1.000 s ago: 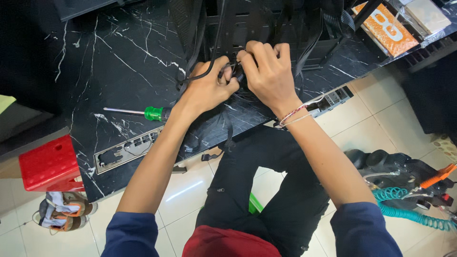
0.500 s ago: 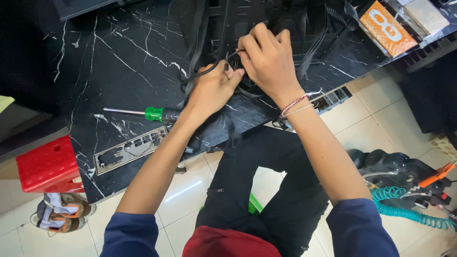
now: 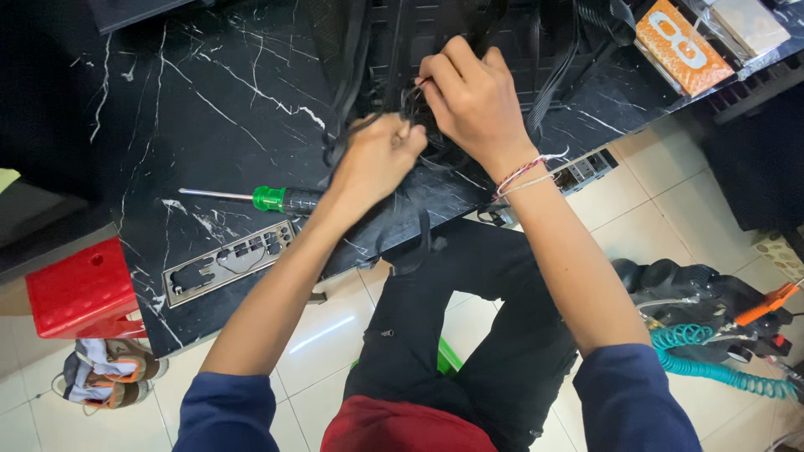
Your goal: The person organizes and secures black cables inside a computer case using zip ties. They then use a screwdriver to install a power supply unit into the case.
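Note:
Both my hands work on a bundle of black cables (image 3: 419, 125) at the front of an open black computer case (image 3: 469, 33) on a black marble table (image 3: 193, 92). My left hand (image 3: 377, 159) is closed around the cables. My right hand (image 3: 473, 100), with a thread bracelet on its wrist, pinches a thin pale tie or wire just above the left hand. What the fingertips hold is partly hidden.
A green-handled screwdriver (image 3: 260, 198) and a metal port plate (image 3: 226, 261) lie left of my left arm. An orange box (image 3: 677, 46) sits at the table's far right. A red stool (image 3: 79, 289), shoes and a teal coiled hose (image 3: 712, 368) are on the tiled floor.
Both hands have lifted slightly away from me along the cable bundle, the right hand rising above the left. The screwdriver and plate have not moved.

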